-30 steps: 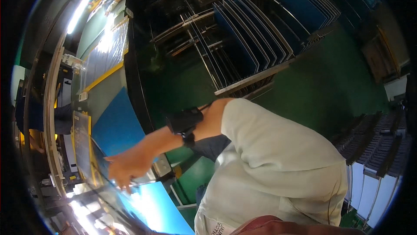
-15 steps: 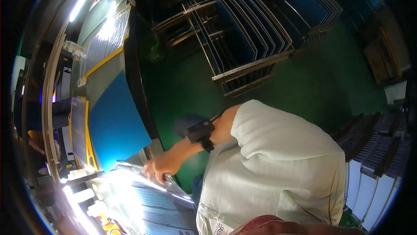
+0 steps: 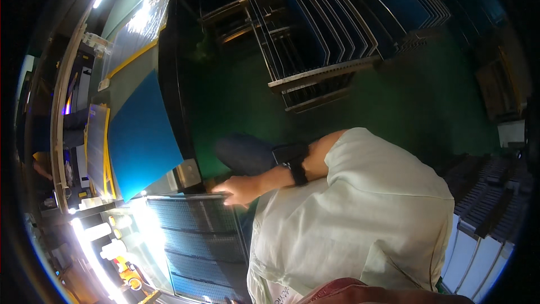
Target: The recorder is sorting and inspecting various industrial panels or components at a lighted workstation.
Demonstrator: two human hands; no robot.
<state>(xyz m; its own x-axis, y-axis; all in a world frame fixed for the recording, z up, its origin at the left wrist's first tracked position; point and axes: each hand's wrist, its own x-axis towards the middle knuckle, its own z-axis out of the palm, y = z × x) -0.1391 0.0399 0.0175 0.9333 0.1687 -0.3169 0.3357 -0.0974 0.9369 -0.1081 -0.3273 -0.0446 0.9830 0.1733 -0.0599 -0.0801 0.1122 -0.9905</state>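
My right hand point(image 3: 239, 190) reaches left, its fingers stretched out at the upper right corner of a dark, finely gridded panel point(image 3: 194, 250). Nothing shows in its grasp. A dark device on a strap point(image 3: 291, 163) sits on that wrist. The panel lies on the lit bench, blue showing through its grid and strong glare along its left side. Just beyond it rests a plain blue sheet point(image 3: 145, 135). At the bottom edge, only a sliver of my left hand point(image 3: 232, 301) shows by the panel; its fingers are too cut off to read.
Yellow-edged clear sheets point(image 3: 98, 149) lie left of the blue sheet. White bottles point(image 3: 97, 231) and an orange item point(image 3: 132, 277) stand beside a bright tube lamp point(image 3: 93, 256). A rack of upright blue boards point(image 3: 323, 23) stands across the green floor. More racked panels point(image 3: 475, 259) are at right.
My right hand has moved up and right, to the panel's corner. The glossy, raised edge under it is gone from sight; the panel's grid now shows plainly. The view has shifted slightly.
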